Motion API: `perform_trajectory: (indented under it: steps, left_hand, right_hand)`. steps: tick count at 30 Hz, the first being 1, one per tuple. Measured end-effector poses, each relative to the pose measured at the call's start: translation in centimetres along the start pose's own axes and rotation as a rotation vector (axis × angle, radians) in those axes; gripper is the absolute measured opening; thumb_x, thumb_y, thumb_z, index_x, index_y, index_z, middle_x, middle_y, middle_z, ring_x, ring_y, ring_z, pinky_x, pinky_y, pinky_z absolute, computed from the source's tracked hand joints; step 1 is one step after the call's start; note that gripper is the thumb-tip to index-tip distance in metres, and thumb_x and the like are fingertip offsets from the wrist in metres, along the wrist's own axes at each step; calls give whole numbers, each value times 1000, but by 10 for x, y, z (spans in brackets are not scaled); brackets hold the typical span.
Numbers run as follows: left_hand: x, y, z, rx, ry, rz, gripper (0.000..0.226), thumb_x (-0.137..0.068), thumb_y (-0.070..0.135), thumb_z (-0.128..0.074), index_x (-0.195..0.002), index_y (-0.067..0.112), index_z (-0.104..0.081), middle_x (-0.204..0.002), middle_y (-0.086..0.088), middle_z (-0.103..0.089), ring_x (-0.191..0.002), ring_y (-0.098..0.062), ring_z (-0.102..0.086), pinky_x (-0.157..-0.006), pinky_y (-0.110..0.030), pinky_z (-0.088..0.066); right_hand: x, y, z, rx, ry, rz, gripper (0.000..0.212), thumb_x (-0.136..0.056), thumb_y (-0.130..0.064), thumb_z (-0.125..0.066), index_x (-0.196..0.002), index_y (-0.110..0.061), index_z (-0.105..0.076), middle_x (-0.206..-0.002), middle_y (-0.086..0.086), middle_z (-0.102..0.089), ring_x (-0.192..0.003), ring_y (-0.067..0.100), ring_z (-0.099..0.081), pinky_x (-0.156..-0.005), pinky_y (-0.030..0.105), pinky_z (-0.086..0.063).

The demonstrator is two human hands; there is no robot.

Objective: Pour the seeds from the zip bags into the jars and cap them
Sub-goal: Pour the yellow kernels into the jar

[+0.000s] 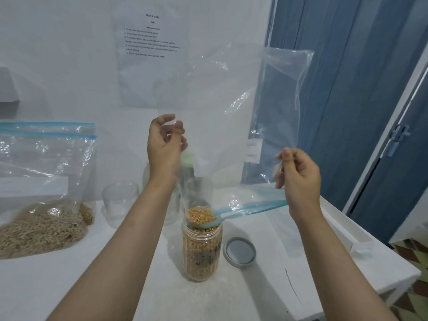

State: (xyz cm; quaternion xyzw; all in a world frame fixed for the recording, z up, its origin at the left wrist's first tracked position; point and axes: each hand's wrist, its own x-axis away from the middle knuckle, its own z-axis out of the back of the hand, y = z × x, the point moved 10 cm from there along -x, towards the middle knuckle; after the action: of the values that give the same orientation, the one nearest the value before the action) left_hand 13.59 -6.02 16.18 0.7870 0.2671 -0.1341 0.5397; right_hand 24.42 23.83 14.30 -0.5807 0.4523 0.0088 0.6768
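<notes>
A clear zip bag [234,107] with a blue zip strip hangs upside down over an open plastic jar [202,249]. The bag looks emptied. The jar is filled to the brim with yellow seeds, and the bag's mouth dips into its opening. My left hand [164,144] pinches the bag's left edge above the jar. My right hand [298,174] pinches the bag's right edge near the zip strip. A grey-lined jar lid [239,251] lies upside down on the table just right of the jar.
Two zip bags [44,181] holding brown seeds lean against the wall at the left. An empty clear jar [120,202] and further jars stand behind my left forearm. The white table's [231,295] right edge runs close to a blue door [347,89].
</notes>
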Motion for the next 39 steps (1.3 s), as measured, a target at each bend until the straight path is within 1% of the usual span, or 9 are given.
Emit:
perform_trajectory:
  steps: [4, 8, 11, 13, 15, 17, 24, 32, 39]
  left_hand:
    - [0, 1, -1, -1, -6, 4, 12, -101, 16, -55, -110, 24, -55, -87, 10, -62, -78, -8, -58, -76, -26, -55]
    - [4, -5, 1, -83, -68, 10, 17, -100, 35, -56, -116, 35, -50, -95, 11, -69, -82, -7, -65, -85, -27, -53]
    - [26, -33, 10, -144, -74, 90, 29, -99, 42, -53, -126, 32, -47, -99, 13, -71, -84, 2, -67, -87, -27, -51]
    - [51, -60, 14, -121, -94, 182, 34, -98, 41, -54, -128, 26, -49, -103, 15, -68, -85, 10, -65, -87, -24, -51]
    - [73, -83, 15, -116, -119, 265, 32, -96, 42, -55, -124, 25, -53, -108, 13, -67, -93, 4, -66, -89, -25, -52]
    - [80, -92, 14, -124, -133, 289, 22, -99, 37, -54, -115, 23, -56, -98, 10, -67, -83, -1, -66, -85, -27, -54]
    - [69, -79, -4, -68, -240, 226, 12, -103, 31, -47, -105, 21, -54, -87, 7, -60, -77, 0, -61, -76, -20, -53]
    - [69, -72, -7, -26, -228, 141, 8, -104, 23, -47, -110, 19, -52, -81, 8, -58, -76, 0, -58, -72, -17, -51]
    - [70, -67, -5, -45, -231, 82, 10, -104, 23, -47, -113, 22, -51, -84, 6, -56, -78, -4, -56, -76, -20, -51]
  right_hand:
    - [1, 2, -2, -24, -5, -11, 28, -104, -26, -50, -81, -16, -61, -53, -6, -50, -48, 15, -44, -49, 27, -41]
    - [1, 7, 1, -16, 13, -24, 30, -105, -30, -49, -81, -16, -60, -52, -4, -50, -47, 16, -44, -52, 26, -41]
    - [2, 14, 3, -12, -11, -58, 30, -105, -29, -48, -83, -14, -61, -52, -6, -53, -47, 14, -45, -53, 22, -42]
    - [6, 17, 5, -6, -31, -74, 24, -104, -26, -50, -86, -14, -62, -57, -7, -57, -51, 11, -47, -54, 21, -44]
    - [11, 22, 4, 21, -73, -77, 12, -101, -23, -56, -91, -22, -63, -67, -6, -60, -60, 9, -52, -60, 20, -47]
    - [17, 27, 2, 69, -127, -71, 12, -99, -21, -58, -95, -30, -63, -79, 4, -62, -67, 10, -54, -67, 24, -50]
    - [15, 19, 8, 72, -107, 16, 15, -104, -20, -50, -100, -28, -61, -77, -11, -60, -68, 10, -53, -65, 25, -46]
    - [15, 20, 11, 24, -61, 74, 16, -107, -22, -44, -100, -28, -58, -77, -3, -53, -70, 15, -47, -65, 39, -39]
    - [14, 15, 13, 9, -38, 101, 17, -107, -21, -44, -100, -28, -57, -75, -2, -52, -67, 16, -45, -62, 40, -36]
